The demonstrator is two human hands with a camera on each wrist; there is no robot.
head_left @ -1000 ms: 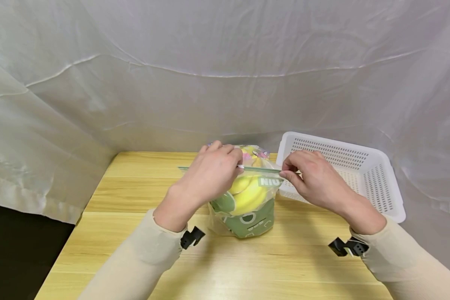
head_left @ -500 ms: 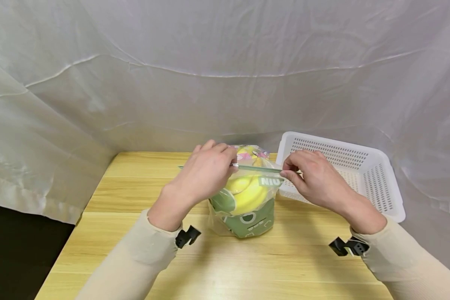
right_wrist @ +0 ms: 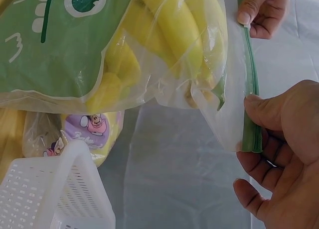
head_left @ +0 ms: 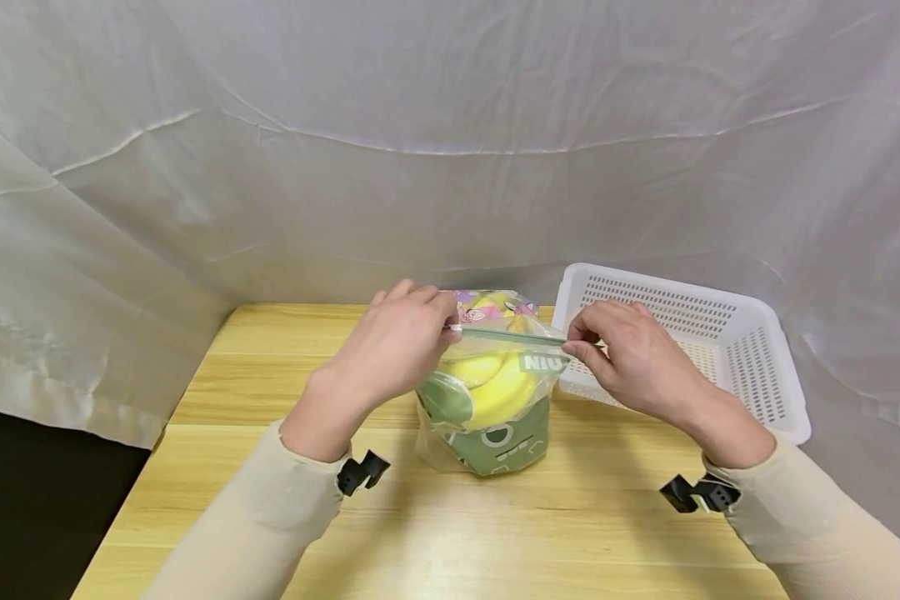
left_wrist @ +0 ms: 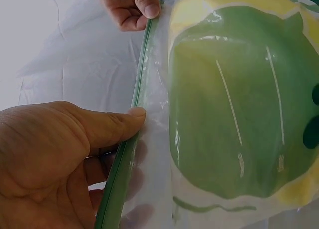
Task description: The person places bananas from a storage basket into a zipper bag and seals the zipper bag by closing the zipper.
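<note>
A clear zip bag point(head_left: 521, 429) with a green cartoon print stands upright on the table, with yellow bananas point(head_left: 498, 392) inside. Its green zip strip point(head_left: 510, 336) runs along the top between both hands. The left hand point(head_left: 397, 337) pinches the strip around a small white slider point(head_left: 455, 329); in the left wrist view the thumb point(left_wrist: 117, 127) presses one side, fingers behind the film. At the other end, the right hand point(head_left: 633, 358) pinches the strip's corner between thumb and forefinger, as the right wrist view also shows.
Behind the bag is a colourful printed package point(head_left: 487, 304), partly hidden. A white perforated basket point(head_left: 783, 375) stands at the table's back right. Grey cloth point(head_left: 450, 208) hangs behind the wooden table point(head_left: 217, 467).
The left hand and the white slider have moved left along the zip strip, uncovering more of it and the package behind. The right hand has stayed at its corner.
</note>
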